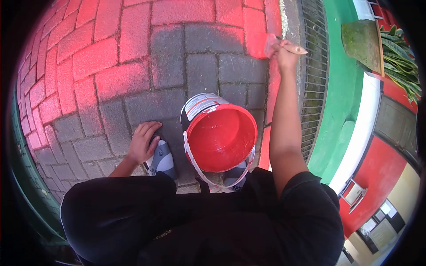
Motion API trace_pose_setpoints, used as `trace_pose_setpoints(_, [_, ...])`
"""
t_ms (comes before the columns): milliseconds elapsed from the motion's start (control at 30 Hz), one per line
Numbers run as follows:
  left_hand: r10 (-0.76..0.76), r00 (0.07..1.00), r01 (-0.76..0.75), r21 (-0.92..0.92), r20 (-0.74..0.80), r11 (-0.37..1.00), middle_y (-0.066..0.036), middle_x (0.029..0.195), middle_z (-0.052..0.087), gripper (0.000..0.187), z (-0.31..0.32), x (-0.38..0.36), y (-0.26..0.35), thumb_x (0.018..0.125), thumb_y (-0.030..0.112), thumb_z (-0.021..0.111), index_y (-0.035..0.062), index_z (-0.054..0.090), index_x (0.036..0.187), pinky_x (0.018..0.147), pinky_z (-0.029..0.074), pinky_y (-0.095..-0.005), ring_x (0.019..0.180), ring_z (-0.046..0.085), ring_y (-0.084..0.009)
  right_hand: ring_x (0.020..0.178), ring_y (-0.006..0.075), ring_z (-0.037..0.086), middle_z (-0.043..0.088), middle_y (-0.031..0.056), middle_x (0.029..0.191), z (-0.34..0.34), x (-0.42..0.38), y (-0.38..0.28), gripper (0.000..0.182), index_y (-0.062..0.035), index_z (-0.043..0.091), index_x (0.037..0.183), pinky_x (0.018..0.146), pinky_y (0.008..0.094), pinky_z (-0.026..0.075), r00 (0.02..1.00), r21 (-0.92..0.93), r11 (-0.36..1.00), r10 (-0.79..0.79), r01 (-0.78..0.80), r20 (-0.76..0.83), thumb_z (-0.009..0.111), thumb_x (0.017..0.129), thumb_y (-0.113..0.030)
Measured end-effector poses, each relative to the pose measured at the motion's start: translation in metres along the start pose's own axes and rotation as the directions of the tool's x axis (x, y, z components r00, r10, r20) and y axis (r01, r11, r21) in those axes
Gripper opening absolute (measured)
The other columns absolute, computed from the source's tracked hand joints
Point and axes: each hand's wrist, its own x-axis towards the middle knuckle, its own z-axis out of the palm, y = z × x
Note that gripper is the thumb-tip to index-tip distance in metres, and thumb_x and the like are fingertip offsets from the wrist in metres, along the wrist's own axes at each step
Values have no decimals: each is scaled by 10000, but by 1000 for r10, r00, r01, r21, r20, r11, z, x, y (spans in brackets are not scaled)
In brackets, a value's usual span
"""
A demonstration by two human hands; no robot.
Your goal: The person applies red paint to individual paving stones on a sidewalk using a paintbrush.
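My right hand (287,55) is closed round the handle of a paintbrush (271,45), whose red bristles rest on a freshly red paver near the edge strip. A bucket (205,106) of red paint, tilted toward me with its handle hanging down, sits in front of my body. To its left, my left hand (144,142) holds nothing; its fingers are apart, beside a grey shoe (163,158). The pavers are bright red at the top and left, while grey pavers (202,71) surround the bucket.
A metal drain grate (313,75) runs along the right side, beyond a concrete edge. Past it are a green strip (339,97), a mossy planter (361,42) with long-leaved plants (397,55), and a red wall (377,177). A green curb (33,195) curves at far left.
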Motion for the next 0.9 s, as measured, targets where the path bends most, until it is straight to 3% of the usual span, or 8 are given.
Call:
trace_pose_setpoints(33, [5,1000,-5,-4,-10,1000,-182,1301,595,412,-1,1,-1,933,156,613,15,576,1318,1093,401,-474,1246,532,-385,579,92,558,584,-12,734,-3,3,-9,280,-121,502,746,506,268,439,1000,9,1000,-14,14,-1,725,801,39])
trace_pose_setpoints(133, [11,1000,-10,-32,23,999,-194,1331,578,429,-2,-1,-6,909,109,607,6,571,1324,1109,388,-482,1264,517,-399,555,100,547,567,-18,632,0,-10,-30,266,-74,542,625,521,310,438,915,-281,924,-329,261,-234,740,784,8])
trace_pose_setpoints(267, [16,998,-16,0,54,1000,-190,1344,572,421,-6,2,-3,917,102,597,5,572,1326,1118,384,-477,1278,509,-393,557,96,527,532,-22,591,27,-22,3,247,-77,558,641,525,304,431,885,-423,815,-461,395,-63,750,788,-28])
trace_pose_setpoints(333, [5,996,-3,-32,89,999,-187,1356,565,420,-8,1,-4,921,90,587,4,568,1331,1129,375,-473,1290,501,-388,549,111,537,553,-16,621,30,-45,-35,275,-81,553,633,522,317,436,979,-312,929,-174,198,104,773,798,-67])
trace_pose_setpoints(567, [13,991,-9,-32,131,999,-192,1372,554,407,-17,2,0,953,119,544,3,561,1343,1147,356,-470,1305,486,-384,557,87,512,539,-31,636,30,20,-56,275,-94,558,655,509,307,409,918,81,924,-357,374,-171,785,810,-74])
trace_pose_setpoints(633, [3,989,6,-62,149,998,-195,1378,549,405,-20,4,1,964,136,529,3,559,1346,1148,354,-471,1306,482,-386,582,64,494,527,-32,628,30,28,-19,299,-98,550,660,516,293,402,896,-169,892,-437,420,-80,797,828,-90])
trace_pose_setpoints(767, [8,988,3,-72,153,997,-195,1380,547,408,-20,4,-1,961,132,530,3,557,1348,1148,354,-470,1305,483,-387,607,60,495,533,-41,635,-9,-15,12,281,-84,545,664,540,286,411,987,-193,978,-104,79,-122,776,824,-65])
trace_pose_setpoints(900, [14,988,-7,-44,154,999,-193,1380,548,410,-18,3,-3,956,129,531,5,559,1347,1149,355,-469,1304,484,-387,596,63,495,535,-40,627,-21,-33,-16,255,-83,556,670,532,283,406,966,-456,863,-256,219,-20,757,823,-41])
